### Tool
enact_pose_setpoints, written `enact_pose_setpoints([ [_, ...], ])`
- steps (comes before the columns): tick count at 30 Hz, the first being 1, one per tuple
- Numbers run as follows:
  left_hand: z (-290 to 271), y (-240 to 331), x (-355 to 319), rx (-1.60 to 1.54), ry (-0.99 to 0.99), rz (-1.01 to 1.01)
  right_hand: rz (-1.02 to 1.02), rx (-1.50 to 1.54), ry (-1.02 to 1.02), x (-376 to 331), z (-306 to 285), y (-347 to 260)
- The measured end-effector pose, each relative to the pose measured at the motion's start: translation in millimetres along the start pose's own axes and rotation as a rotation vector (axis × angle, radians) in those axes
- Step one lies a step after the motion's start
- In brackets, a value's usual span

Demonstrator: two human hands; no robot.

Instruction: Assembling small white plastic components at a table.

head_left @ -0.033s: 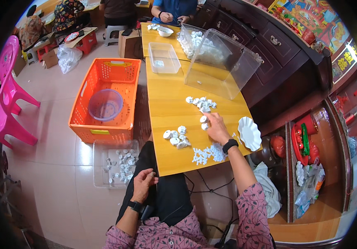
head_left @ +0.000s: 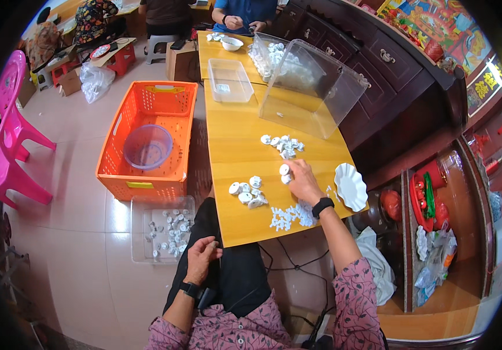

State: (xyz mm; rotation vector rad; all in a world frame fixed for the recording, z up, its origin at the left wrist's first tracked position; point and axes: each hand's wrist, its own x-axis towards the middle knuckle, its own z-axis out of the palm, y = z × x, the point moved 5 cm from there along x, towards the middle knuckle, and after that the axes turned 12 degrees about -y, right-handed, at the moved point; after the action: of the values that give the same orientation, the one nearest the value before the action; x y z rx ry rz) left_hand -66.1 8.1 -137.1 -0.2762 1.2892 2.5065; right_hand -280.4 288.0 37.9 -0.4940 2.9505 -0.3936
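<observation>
My right hand (head_left: 304, 182) lies on the wooden table (head_left: 236, 134), its fingertips pinched on a small white round part (head_left: 285, 170). A cluster of the same white parts (head_left: 246, 192) sits to its left, and another cluster (head_left: 283, 144) lies farther out. Tiny white pieces (head_left: 289, 216) are scattered by my wrist. A white scalloped dish (head_left: 350, 186) stands to the right of the hand. My left hand (head_left: 201, 259) rests on my lap with curled fingers. Whether it holds anything is not visible.
On the floor to my left are a clear tub (head_left: 163, 233) of white parts and an orange crate (head_left: 146, 140) holding a purple bowl (head_left: 148, 146). Large clear bins (head_left: 312, 87) stand farther along the table. A person in blue (head_left: 242, 14) sits at the far end. Pink chairs (head_left: 12, 151) are at left.
</observation>
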Motion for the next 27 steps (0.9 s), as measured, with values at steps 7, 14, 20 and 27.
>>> enact_pose_setpoints([
  [7,-5.6,-4.4,1.0,-0.006,0.004,-0.003,-0.047,0.082,-0.169,-25.3,1.5,-62.7],
  [14,-6.8,-6.2,2.0,-0.032,-0.017,-0.008,0.099,-0.026,0.072,28.0,-38.3,-7.1],
  [20,-6.2,-6.4,4.5,-0.048,-0.037,-0.015,0.285,-0.124,-0.047,76.8,-30.5,31.6],
  [27,-7.3,-4.5,5.0,-0.055,-0.017,-0.032,0.115,-0.151,-0.153,84.5,-4.5,19.6],
])
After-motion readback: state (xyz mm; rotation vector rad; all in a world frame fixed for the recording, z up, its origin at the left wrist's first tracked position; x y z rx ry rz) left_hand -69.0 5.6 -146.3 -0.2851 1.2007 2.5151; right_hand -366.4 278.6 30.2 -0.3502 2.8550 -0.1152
